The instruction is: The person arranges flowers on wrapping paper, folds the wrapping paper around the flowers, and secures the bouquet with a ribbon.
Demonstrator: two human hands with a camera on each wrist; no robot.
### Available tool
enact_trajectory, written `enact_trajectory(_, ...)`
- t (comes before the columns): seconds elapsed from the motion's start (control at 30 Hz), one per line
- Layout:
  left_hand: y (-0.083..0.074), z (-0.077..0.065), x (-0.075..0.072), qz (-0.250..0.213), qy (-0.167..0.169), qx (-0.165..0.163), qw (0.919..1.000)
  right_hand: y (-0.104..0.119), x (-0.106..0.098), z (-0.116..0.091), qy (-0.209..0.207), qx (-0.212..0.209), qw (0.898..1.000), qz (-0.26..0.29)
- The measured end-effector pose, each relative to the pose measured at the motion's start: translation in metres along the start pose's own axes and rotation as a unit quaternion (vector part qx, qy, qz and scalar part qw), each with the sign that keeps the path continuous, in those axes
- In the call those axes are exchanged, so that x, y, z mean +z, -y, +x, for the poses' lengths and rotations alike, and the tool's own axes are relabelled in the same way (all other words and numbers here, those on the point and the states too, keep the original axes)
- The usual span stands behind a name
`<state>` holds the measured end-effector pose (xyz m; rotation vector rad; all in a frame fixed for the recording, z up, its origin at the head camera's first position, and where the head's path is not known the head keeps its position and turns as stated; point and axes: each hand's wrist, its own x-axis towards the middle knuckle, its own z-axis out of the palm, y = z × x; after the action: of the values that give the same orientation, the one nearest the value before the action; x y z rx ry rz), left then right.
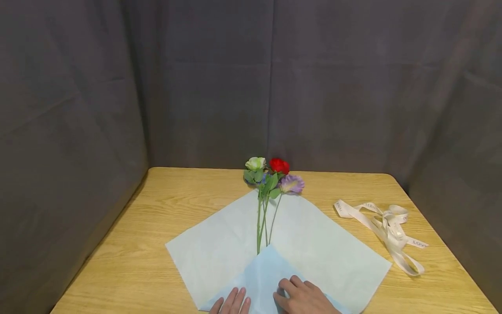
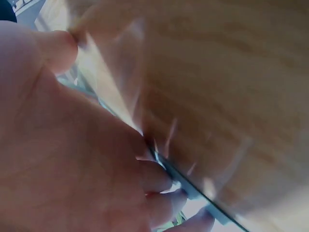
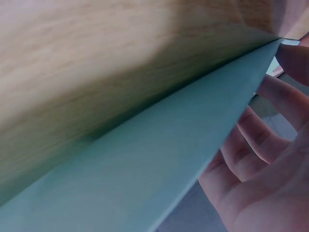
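A sheet of pale blue wrapping paper [image 1: 321, 244] lies on the table with its near corner folded up into a brighter blue flap [image 1: 260, 270]. Several flower stems [image 1: 259, 226] lie on the sheet, their lower ends under the flap's tip. The blooms include a white rose [image 1: 256, 163], a red flower [image 1: 279, 165] and a purple flower [image 1: 292, 183]. My left hand [image 1: 231, 302] rests on the flap's left side, fingers extended. On its right side, my right hand [image 1: 303, 297] touches the flap with loosely bent fingers. The paper's folded edge [image 3: 193, 181] runs beside the right palm.
A loose heap of white printed ribbon [image 1: 392, 231] lies on the right of the wooden table [image 1: 129, 244]. Dark grey curtains [image 1: 211, 87] enclose the table at the back and both sides.
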<state>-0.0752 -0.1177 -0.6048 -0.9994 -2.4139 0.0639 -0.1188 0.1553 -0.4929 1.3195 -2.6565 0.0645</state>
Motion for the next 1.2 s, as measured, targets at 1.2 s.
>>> enact_trajectory(1.2,0.051,0.073,-0.072,-0.164,0.340,-0.007,0.9259,-0.018,-0.013,0.015,0.062,0.102,0.990,0.080)
